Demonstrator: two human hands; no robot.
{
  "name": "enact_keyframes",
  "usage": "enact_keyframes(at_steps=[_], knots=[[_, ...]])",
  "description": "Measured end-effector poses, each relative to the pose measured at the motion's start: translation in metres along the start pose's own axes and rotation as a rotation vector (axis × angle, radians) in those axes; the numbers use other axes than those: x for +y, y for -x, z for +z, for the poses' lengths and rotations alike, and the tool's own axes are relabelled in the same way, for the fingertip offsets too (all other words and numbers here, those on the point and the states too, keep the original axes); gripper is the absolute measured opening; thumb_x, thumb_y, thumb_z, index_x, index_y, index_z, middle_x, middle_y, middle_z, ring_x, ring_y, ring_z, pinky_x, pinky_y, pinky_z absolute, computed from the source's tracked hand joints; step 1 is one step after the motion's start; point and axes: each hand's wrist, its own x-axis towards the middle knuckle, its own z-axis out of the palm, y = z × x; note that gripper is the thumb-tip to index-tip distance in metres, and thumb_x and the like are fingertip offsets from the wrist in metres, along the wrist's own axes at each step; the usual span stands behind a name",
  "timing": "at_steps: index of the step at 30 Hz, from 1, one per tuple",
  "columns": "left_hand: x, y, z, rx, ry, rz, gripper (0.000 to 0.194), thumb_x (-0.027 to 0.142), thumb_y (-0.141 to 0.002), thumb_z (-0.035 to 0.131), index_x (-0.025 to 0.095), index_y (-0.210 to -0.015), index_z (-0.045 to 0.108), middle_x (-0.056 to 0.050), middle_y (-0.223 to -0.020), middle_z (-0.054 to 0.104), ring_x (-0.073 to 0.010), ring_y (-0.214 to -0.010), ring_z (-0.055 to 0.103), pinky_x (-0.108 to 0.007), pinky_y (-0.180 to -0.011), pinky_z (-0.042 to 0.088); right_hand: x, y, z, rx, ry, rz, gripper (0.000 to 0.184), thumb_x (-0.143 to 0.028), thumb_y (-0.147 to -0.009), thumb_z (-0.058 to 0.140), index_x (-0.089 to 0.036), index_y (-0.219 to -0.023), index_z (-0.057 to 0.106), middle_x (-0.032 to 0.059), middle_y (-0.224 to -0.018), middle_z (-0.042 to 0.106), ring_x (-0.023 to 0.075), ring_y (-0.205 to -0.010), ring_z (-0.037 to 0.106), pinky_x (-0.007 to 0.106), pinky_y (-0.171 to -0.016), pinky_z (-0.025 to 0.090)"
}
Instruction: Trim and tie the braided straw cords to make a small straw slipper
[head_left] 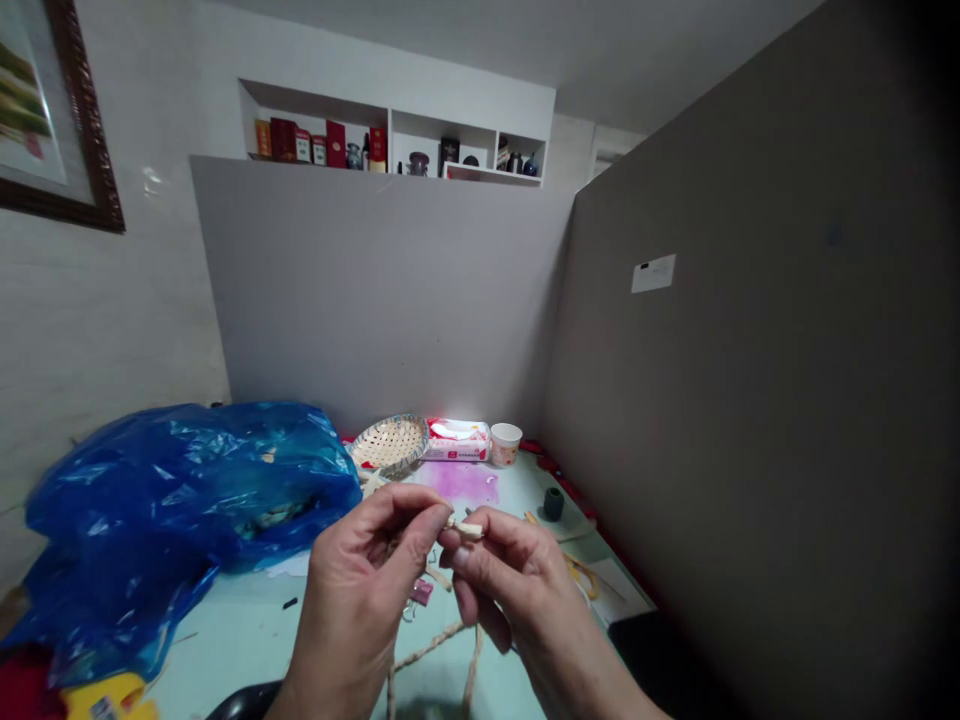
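My left hand (371, 580) and my right hand (521, 575) meet in the middle of the view, above the table. Between their fingertips is the pale end of a straw-like strip (469, 530), pinched from both sides. A braided straw cord (429, 648) hangs in a loop below my hands; its upper part is hidden behind the fingers, so I cannot tell how it joins the strip. Just under the fingers lies a pink binder clip (421, 592) with metal arms.
A blue plastic bag (202, 490) bulges across the left of the table. Behind my hands are a woven basket (391, 443), a tissue pack (457, 440) and a paper cup (505, 444). A dark spool (553, 504) and yellow-handled scissors (581, 577) lie right. Grey partitions (390, 290) enclose the table.
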Motion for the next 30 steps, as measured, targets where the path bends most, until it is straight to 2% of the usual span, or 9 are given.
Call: enact_keyframes(at_steps=[4,7,9,12,15,20,26,30], knots=[[0.006,-0.005,0.002,-0.023,-0.009,-0.026,0.018,0.036,-0.074,0.075,0.019,-0.073,0.071,0.001,-0.067,0.065,-0.0097,-0.056,0.052,-0.017,-0.049,0.041,0.006,-0.003,-0.003,-0.029,-0.082,0.014,0.019,-0.031,-0.080,0.070,-0.015,-0.078,0.060,-0.0051,-0.050,0.054,0.0023,-0.037,0.027,0.018,-0.038,0.017],[0.011,-0.010,0.000,-0.118,0.028,-0.060,0.020,0.036,-0.072,0.076,0.017,-0.072,0.068,0.003,-0.061,0.060,-0.0081,-0.053,0.045,-0.017,-0.048,0.036,0.007,-0.006,-0.008,-0.051,-0.101,0.016,0.018,-0.030,-0.083,0.068,-0.014,-0.080,0.061,-0.0041,-0.054,0.055,0.0021,-0.039,0.029,0.017,-0.040,0.019],[0.014,-0.013,-0.004,-0.181,0.033,-0.092,0.020,0.035,-0.073,0.076,0.017,-0.073,0.067,0.003,-0.061,0.059,-0.0083,-0.053,0.045,-0.018,-0.049,0.036,0.005,-0.007,-0.010,-0.061,-0.071,0.006,0.020,-0.030,-0.086,0.066,-0.014,-0.078,0.059,-0.0039,-0.056,0.054,0.0020,-0.041,0.031,0.017,-0.042,0.020],[0.015,-0.013,-0.008,-0.234,0.010,-0.104,0.017,0.032,-0.076,0.073,0.018,-0.077,0.066,0.001,-0.067,0.063,-0.0113,-0.061,0.053,-0.021,-0.057,0.042,0.002,-0.005,-0.009,-0.061,0.032,-0.052,0.024,-0.034,-0.089,0.063,-0.015,-0.075,0.056,-0.0037,-0.056,0.055,0.0032,-0.040,0.035,0.017,-0.042,0.024],[0.015,-0.010,-0.007,-0.194,-0.037,-0.035,0.015,0.032,-0.078,0.072,0.018,-0.075,0.066,0.000,-0.070,0.065,-0.0136,-0.065,0.058,-0.023,-0.061,0.046,0.000,0.001,-0.005,0.004,0.219,-0.124,0.026,-0.035,-0.091,0.059,-0.016,-0.073,0.057,-0.0028,-0.057,0.055,0.0055,-0.042,0.039,0.018,-0.043,0.029],[0.007,-0.002,-0.001,-0.013,-0.184,0.159,0.015,0.029,-0.081,0.067,0.020,-0.070,0.062,0.001,-0.067,0.062,-0.0144,-0.063,0.058,-0.022,-0.053,0.044,0.000,0.011,0.002,0.101,0.527,-0.243,0.030,-0.033,-0.094,0.054,-0.018,-0.070,0.063,-0.0007,-0.058,0.059,0.0082,-0.045,0.043,0.021,-0.044,0.033],[-0.006,0.005,-0.002,-0.003,-0.364,0.348,0.009,0.023,-0.086,0.062,0.022,-0.078,0.065,0.000,-0.072,0.065,-0.0163,-0.068,0.061,-0.025,-0.059,0.046,-0.001,0.016,0.004,0.105,0.679,-0.427,0.025,-0.027,-0.094,0.052,-0.018,-0.075,0.066,-0.0007,-0.059,0.058,0.0122,-0.053,0.053,0.024,-0.056,0.039],[-0.007,0.006,-0.003,-0.015,-0.436,0.411,0.009,0.020,-0.088,0.060,0.023,-0.080,0.065,-0.001,-0.075,0.067,-0.0161,-0.067,0.063,-0.025,-0.057,0.046,0.000,0.016,0.000,0.092,0.743,-0.502,0.023,-0.022,-0.093,0.052,-0.017,-0.074,0.062,-0.0011,-0.062,0.054,0.0113,-0.055,0.051,0.024,-0.056,0.037]])
